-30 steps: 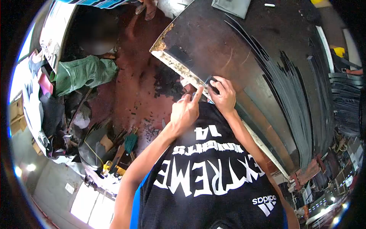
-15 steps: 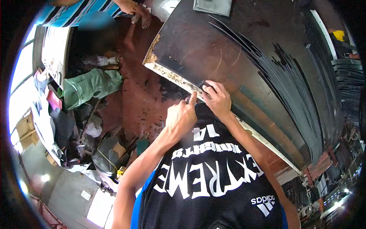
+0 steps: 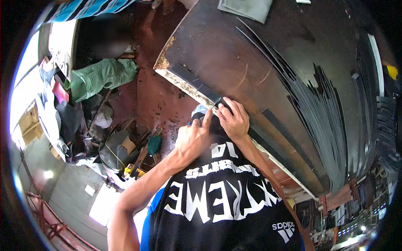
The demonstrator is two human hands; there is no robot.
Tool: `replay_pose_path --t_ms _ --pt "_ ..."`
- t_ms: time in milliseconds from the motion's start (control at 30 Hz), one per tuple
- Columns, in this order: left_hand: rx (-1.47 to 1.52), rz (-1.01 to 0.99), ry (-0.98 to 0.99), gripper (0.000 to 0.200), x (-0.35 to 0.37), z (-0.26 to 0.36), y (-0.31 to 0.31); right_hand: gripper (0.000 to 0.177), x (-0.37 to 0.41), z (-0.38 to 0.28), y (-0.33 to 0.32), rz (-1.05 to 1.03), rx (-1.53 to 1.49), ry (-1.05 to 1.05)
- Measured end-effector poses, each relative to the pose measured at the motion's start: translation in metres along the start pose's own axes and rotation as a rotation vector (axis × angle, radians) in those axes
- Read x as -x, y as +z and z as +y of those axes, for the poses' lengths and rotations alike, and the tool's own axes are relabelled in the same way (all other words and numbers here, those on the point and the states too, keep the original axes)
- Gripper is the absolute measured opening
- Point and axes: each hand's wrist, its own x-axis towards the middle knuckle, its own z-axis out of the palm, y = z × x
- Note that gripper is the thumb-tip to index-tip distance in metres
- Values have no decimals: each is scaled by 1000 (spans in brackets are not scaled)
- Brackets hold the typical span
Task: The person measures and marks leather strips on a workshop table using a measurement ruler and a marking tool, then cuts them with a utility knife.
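Observation:
My left hand [image 3: 191, 136] is at the near table edge, index finger stretched toward the dark piece. Its other fingers are curled round something mostly hidden, with a small blue bit showing. My right hand [image 3: 235, 119] pinches a small black piece [image 3: 221, 101] at the edge, its fingertips over the top. Flat dark pieces [image 3: 190, 79] lie end to end along the edge to the left of it. The brown table [image 3: 217, 54] has a worn, pale front edge [image 3: 180, 85].
Long thin black strips [image 3: 318, 121] fan across the table. A folded grey sheet [image 3: 247, 9] lies at its far side. Dark bars [image 3: 289, 142] rest on the right. A green sack [image 3: 104, 77] and scraps are on the floor at left. Another person's striped clothing [image 3: 90, 9] shows top left.
The view has shifted slightly. More flat dark pieces are visible along the edge to the left of my right hand. My left hand has moved a little down and away from the edge.

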Motion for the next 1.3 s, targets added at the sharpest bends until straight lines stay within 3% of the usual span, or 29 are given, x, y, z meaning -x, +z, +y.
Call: replay_pose_path --t_ms 133,200,333,500,567,733,833,967,1167,1233,1300 --pt "46 189 58 73 11 -32 53 22 2 1 0 21 -32 7" --pt "123 429 234 69 6 -58 84 27 3 0 2 36 -14 -10" --pt "155 450 253 71 7 -59 88 27 2 -4 3 70 16 -21" --pt "105 276 145 64 9 -34 40 24 2 -7 -1 64 8 -28" --pt "114 344 175 58 4 -33 40 23 2 -6 0 75 0 -25" --pt "52 84 100 61 -2 -15 9 22 5 -3 4 78 -20 21" --pt "-1 145 76 63 -4 -6 8 23 6 0 2 24 -23 47" --pt "-47 40 20 65 -6 1 4 23 4 4 1 -21 -19 16" --pt "12 257 140 71 7 -43 61 22 6 2 3 34 -14 -8" --pt "115 444 268 70 1 -62 89 23 6 1 5 32 1 4" --pt "127 432 276 71 -1 -71 98 21 4 -1 3 49 8 -5"
